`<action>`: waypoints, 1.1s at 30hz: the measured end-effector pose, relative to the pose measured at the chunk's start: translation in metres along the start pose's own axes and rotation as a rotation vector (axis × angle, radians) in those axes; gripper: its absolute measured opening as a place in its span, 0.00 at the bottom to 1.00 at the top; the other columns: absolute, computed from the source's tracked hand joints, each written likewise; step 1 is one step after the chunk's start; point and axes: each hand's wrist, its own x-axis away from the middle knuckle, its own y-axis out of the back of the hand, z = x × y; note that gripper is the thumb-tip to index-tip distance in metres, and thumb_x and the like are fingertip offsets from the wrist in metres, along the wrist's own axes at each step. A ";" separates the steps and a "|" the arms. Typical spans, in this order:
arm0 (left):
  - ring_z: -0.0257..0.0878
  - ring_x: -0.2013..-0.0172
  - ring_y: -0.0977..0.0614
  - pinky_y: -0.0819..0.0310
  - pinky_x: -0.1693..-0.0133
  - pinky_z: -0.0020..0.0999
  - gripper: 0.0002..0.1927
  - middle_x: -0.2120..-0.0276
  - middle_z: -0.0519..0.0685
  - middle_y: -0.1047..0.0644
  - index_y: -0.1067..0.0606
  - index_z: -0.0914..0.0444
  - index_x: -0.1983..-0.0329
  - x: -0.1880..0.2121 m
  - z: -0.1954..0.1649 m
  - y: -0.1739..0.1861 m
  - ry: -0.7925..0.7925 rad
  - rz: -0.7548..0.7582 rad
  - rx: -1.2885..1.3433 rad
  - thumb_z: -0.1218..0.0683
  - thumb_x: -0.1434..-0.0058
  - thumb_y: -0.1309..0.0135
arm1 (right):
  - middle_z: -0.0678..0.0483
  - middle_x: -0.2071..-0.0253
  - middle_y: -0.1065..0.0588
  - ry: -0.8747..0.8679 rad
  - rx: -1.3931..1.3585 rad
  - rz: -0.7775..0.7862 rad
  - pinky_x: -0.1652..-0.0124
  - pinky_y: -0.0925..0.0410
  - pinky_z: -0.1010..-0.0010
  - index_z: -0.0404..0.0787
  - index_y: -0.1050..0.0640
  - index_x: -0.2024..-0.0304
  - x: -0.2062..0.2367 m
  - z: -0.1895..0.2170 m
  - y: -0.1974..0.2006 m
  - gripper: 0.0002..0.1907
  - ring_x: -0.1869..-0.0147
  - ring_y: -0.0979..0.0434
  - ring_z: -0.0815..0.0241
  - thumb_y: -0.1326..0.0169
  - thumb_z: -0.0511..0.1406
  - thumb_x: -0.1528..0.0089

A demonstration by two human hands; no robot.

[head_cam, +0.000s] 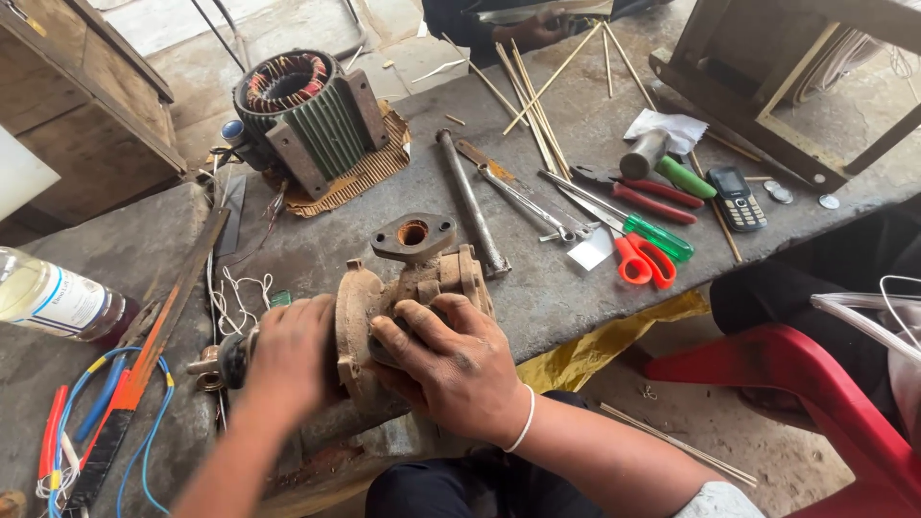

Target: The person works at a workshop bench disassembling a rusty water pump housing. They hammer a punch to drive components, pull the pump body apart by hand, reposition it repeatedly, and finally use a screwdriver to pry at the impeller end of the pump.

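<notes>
A rusty brown pump housing (414, 261) with an oval flange on top lies at the front edge of the stone slab (537, 134). My right hand (451, 364) grips its round casing from the near side. Its shaft end (213, 363) sticks out to the left, and my left hand (288, 355) is wrapped around the casing's left side next to that shaft. Behind it stands a green ribbed motor stator (302, 115) with copper windings, resting on a piece of corrugated card.
On the slab lie a steel rod (470, 201), a wrench (523, 201), pliers, red-handled scissors (643, 259), a green screwdriver, a hammer, a small phone (737, 197) and thin bamboo sticks. A plastic bottle (58, 302) and coloured wires sit left; a red plastic chair (815, 384) stands right.
</notes>
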 end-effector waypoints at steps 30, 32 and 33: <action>0.52 0.37 0.31 0.40 0.36 0.46 0.43 0.40 0.56 0.29 0.33 0.66 0.36 -0.067 0.019 0.032 -0.022 0.796 0.431 0.51 0.57 0.35 | 0.52 0.47 0.24 0.016 0.042 -0.029 0.47 0.30 0.59 0.45 0.22 0.45 -0.012 0.011 0.000 0.23 0.48 0.25 0.47 0.34 0.42 0.41; 0.52 0.38 0.30 0.38 0.37 0.45 0.43 0.41 0.56 0.28 0.32 0.65 0.37 -0.072 0.017 0.041 -0.040 0.873 0.498 0.50 0.58 0.33 | 0.52 0.48 0.24 0.026 0.068 -0.037 0.46 0.31 0.57 0.44 0.22 0.46 -0.016 0.015 0.005 0.24 0.47 0.24 0.48 0.35 0.42 0.43; 0.52 0.39 0.29 0.37 0.38 0.45 0.44 0.42 0.56 0.28 0.31 0.64 0.37 -0.070 0.014 0.045 -0.037 0.875 0.511 0.49 0.59 0.33 | 0.51 0.49 0.23 0.024 0.092 -0.026 0.46 0.31 0.56 0.43 0.22 0.47 -0.019 0.016 0.007 0.24 0.47 0.23 0.48 0.35 0.43 0.44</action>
